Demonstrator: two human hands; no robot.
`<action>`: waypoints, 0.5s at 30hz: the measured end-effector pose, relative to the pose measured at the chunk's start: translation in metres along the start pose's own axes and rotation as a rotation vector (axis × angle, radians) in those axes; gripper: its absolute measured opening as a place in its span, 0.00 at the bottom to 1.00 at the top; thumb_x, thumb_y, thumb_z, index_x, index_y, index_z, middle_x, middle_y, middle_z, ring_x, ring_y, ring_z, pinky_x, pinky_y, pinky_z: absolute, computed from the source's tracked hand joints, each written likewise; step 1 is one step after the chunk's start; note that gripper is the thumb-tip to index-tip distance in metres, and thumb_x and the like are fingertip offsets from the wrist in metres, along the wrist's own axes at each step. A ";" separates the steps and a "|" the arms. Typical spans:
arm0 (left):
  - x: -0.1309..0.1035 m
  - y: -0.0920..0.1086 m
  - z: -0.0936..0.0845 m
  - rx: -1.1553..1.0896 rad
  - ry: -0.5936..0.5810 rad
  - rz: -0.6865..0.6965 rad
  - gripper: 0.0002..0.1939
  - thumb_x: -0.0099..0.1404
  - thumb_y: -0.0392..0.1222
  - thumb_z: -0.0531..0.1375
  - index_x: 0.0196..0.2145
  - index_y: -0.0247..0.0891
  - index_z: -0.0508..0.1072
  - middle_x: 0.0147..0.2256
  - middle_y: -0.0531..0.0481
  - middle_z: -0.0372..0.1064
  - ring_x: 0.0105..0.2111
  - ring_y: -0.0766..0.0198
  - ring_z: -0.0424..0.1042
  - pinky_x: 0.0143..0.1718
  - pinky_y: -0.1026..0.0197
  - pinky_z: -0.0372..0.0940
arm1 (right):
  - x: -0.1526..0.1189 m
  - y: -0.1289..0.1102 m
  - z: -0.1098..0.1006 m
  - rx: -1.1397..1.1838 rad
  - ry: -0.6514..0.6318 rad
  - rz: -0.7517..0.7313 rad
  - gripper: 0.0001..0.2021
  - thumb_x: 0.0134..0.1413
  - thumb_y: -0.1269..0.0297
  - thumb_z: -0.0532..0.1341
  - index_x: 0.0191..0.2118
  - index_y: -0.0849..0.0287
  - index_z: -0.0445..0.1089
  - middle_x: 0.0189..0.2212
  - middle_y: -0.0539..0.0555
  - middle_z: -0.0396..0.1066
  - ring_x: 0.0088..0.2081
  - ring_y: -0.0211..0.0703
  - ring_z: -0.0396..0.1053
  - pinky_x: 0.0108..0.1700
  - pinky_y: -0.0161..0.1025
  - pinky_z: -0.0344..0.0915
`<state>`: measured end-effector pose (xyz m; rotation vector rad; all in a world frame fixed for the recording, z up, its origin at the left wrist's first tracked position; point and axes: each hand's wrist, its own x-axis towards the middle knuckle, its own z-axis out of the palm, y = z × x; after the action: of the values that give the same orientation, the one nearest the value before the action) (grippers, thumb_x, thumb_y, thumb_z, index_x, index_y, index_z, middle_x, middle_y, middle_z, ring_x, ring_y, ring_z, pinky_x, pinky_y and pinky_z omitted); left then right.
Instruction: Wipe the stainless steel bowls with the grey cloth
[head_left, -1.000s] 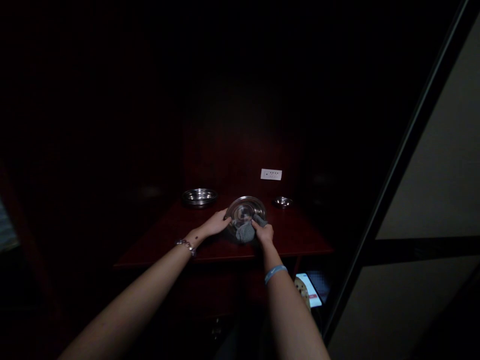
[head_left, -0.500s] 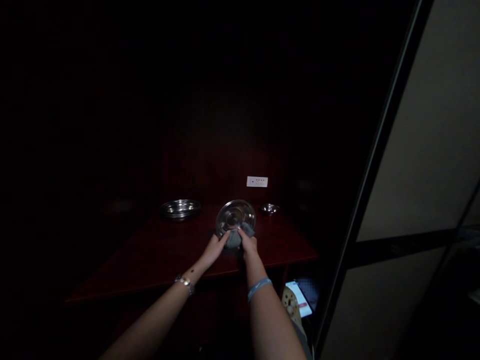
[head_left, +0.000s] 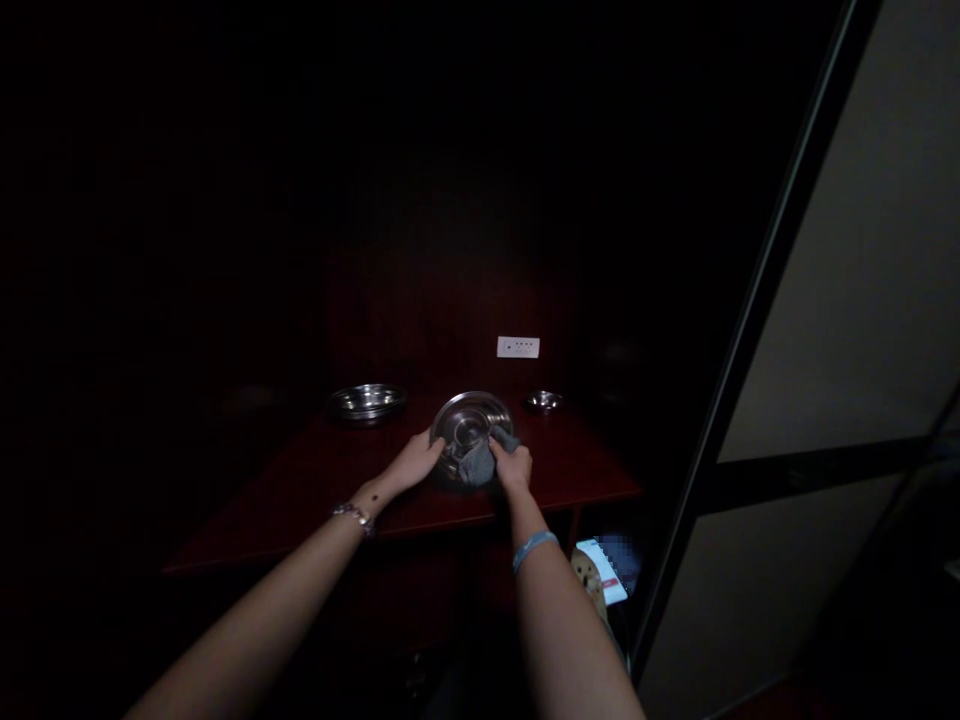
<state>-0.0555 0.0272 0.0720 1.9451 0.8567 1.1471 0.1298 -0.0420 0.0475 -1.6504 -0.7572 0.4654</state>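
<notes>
A round, shiny steel plate [head_left: 469, 428] is held tilted above the dark red desk top, its inner face toward me. My left hand [head_left: 420, 459] grips its left rim, thumb on the inner face and fingers hidden behind. At the right rim, my right hand [head_left: 513, 464] is closed on a grey cloth [head_left: 477, 464], which lies against the plate's lower right part. The cloth's lower end hangs over the plate's near edge.
On the red desk top [head_left: 300, 490], a stack of steel plates [head_left: 367, 402] stands at left and a small steel bowl [head_left: 544, 401] at right. A socket panel [head_left: 518, 347] is on the back wall. A lit screen [head_left: 604, 572] glows below, by a sliding door [head_left: 825, 300].
My left hand has moved from the plate's near edge to its left rim. My right hand has shifted right with the cloth. The view has tilted down slightly.
</notes>
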 end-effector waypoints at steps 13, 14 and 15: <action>-0.025 0.001 0.065 -0.544 0.028 -0.352 0.25 0.56 0.50 0.65 0.49 0.37 0.71 0.47 0.39 0.74 0.47 0.52 0.74 0.45 0.53 0.69 | 0.003 -0.003 -0.005 0.008 0.052 -0.157 0.14 0.53 0.57 0.61 0.40 0.61 0.77 0.38 0.59 0.77 0.43 0.48 0.74 0.44 0.35 0.67; -0.025 -0.004 0.072 -0.506 0.051 -0.377 0.22 0.56 0.49 0.65 0.46 0.36 0.73 0.45 0.39 0.75 0.47 0.52 0.74 0.45 0.52 0.69 | 0.003 -0.002 -0.003 -0.005 0.048 -0.128 0.14 0.53 0.57 0.61 0.40 0.60 0.77 0.37 0.59 0.77 0.43 0.48 0.74 0.44 0.35 0.67; -0.024 -0.009 0.077 -0.495 0.086 -0.394 0.20 0.56 0.49 0.65 0.44 0.36 0.74 0.43 0.39 0.76 0.46 0.52 0.74 0.45 0.52 0.69 | 0.002 -0.001 -0.001 -0.015 0.040 -0.102 0.15 0.53 0.56 0.61 0.39 0.60 0.77 0.36 0.59 0.77 0.43 0.49 0.74 0.44 0.36 0.67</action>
<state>0.0036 -0.0060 0.0273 1.2683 0.8551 1.0820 0.1318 -0.0410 0.0490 -1.6225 -0.8126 0.3545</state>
